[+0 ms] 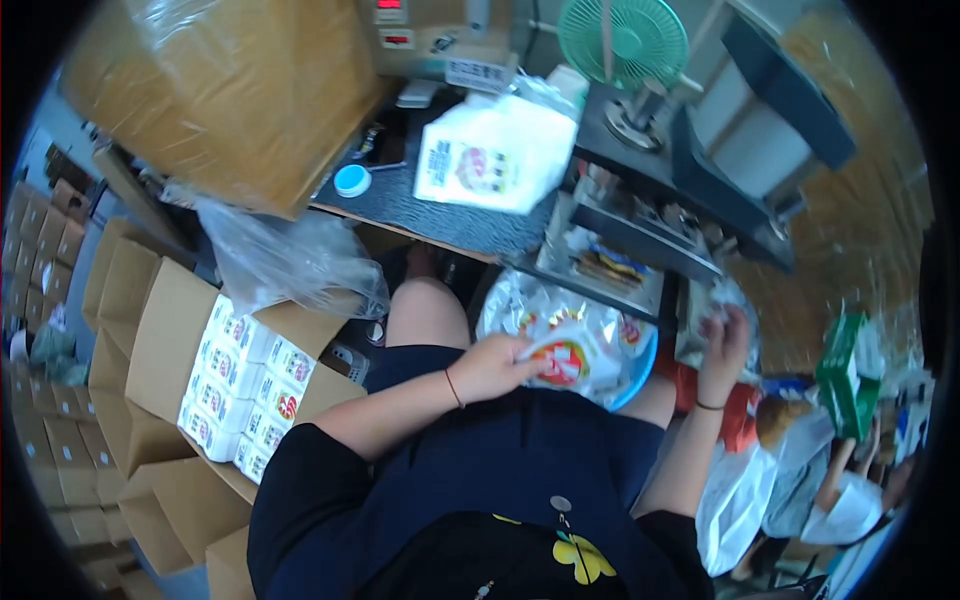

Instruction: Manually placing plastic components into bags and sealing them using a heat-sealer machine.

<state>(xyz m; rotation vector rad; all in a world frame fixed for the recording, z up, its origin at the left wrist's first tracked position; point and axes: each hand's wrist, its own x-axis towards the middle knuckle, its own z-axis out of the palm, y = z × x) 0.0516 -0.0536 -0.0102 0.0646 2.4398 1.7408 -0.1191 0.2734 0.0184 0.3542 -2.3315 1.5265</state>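
Over my lap, my left hand (488, 370) is closed on the near edge of a white plastic packet (563, 364) with red and orange print, thumb and fingers pinching it. The packet lies over a blue basin (641, 375) that holds silvery, shiny packets (530, 300) with red and yellow print. To the right of the basin, my right hand (724, 350) is raised beside a crumpled clear plastic bag (738, 298). Its fingers look curled and are blurred; whether they grip anything is not visible.
At left stands an open cardboard box (155, 320) with several white printed packs (240, 375). A white printed bag (500, 155) and a blue round lid (352, 180) lie on the dark table (450, 222). Metal machinery (640, 245) and a green fan (622, 40) stand ahead; another person (845, 505) is at right.
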